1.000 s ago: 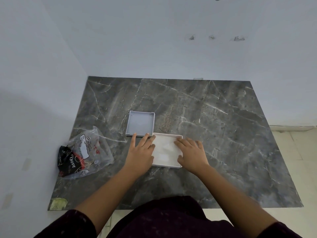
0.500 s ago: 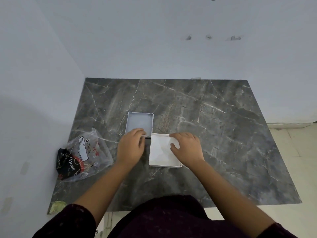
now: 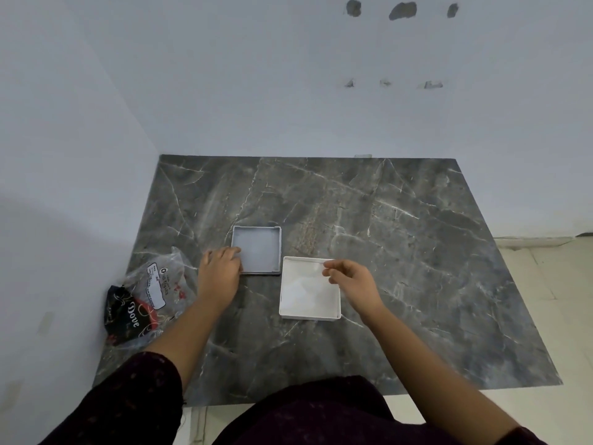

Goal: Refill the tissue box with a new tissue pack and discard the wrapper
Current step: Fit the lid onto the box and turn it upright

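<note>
1. The white tray (image 3: 308,289), one open half of the tissue box, lies flat on the marble tabletop (image 3: 417,252) with its hollow upward; I judge it is set this way so tissues can be laid in or smoothed from above. Its pale contents look like tissue, though I cannot tell for sure.
2. The right hand (image 3: 353,279) hovers over the tray's far-right corner, thumb and forefinger pinched together. It may be nipping a thin sheet, but I cannot tell whether anything sits between the fingertips.
3. The grey tray (image 3: 256,248), the box's other half, lies just beyond the white tray's far-left corner, open side up. It is probably kept this near so the halves can be rejoined easily.
4. The left hand (image 3: 221,271) rests at the grey tray's left edge, fingers curled loosely against the near-left corner, seemingly to steady or take it. A firm grip is not evident.
5. The crumpled wrapper (image 3: 150,293) lies well to the left of the white tray, by the wall, apart from both hands; discarding it appears not yet done.
</note>
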